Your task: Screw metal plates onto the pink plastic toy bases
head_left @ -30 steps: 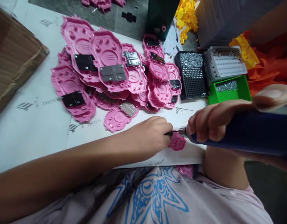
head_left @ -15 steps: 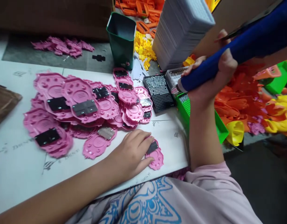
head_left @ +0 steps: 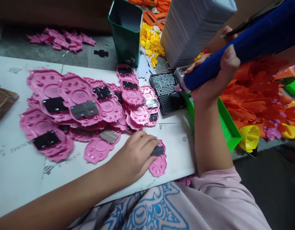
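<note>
My left hand (head_left: 138, 153) lies low over the table's front part, its fingers and thumb closed on the left edge of a pink plastic cover (head_left: 158, 166). A dark rectangular plate (head_left: 158, 150) sits across the upper half of that cover. My right hand (head_left: 209, 89) is wrapped around a thick blue electric screwdriver (head_left: 262, 38), held slanted. The screwdriver's tip points down at a black screw tray (head_left: 164, 103) with rows of holes and many small silver screws; I cannot tell whether it touches a screw. Left of my left hand lies a heap of similar pink covers (head_left: 80, 92) with dark or grey plates.
Behind the heap stand a dark green bin (head_left: 125, 41) and a tall stack of pale sheets (head_left: 192, 32). Small yellow parts (head_left: 151, 40) lie between them. On the right are a green tray (head_left: 227, 127) and orange parts (head_left: 243, 102). More pink pieces (head_left: 63, 40) lie at the back left.
The screwdriver's tip has come further over the screw tray. Under my left hand, the pink cover has turned slightly. The whole view has shifted a little.
</note>
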Demonstrator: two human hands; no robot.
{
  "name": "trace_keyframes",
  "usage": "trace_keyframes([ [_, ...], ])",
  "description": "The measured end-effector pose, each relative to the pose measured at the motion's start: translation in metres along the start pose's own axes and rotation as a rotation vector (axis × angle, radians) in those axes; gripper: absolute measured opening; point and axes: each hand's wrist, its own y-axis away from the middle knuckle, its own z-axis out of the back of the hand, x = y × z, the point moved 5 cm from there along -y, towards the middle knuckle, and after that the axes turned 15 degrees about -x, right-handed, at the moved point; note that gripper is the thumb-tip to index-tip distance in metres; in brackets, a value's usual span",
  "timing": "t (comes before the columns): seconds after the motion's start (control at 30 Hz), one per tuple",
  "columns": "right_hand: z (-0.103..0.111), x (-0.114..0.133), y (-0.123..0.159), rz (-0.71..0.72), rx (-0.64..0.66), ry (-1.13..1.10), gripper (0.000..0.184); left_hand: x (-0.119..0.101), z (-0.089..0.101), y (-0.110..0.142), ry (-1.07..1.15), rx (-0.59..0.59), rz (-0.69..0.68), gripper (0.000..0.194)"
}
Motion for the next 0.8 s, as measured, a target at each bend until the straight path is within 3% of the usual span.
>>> trace_keyframes([
  [0.63,-0.010,-0.002,0.002,0.113,0.043,0.023,0.017,0.000,0.004,-0.005,0.019,0.041,0.014,0.033],
  [0.7,-0.008,-0.001,0.000,0.088,0.042,0.103,0.016,0.001,0.004,-0.005,0.028,0.045,0.019,0.033],
  [0.8,-0.006,-0.002,-0.010,-0.054,0.139,0.256,0.022,0.002,0.003,-0.005,0.040,0.072,0.034,0.035],
])
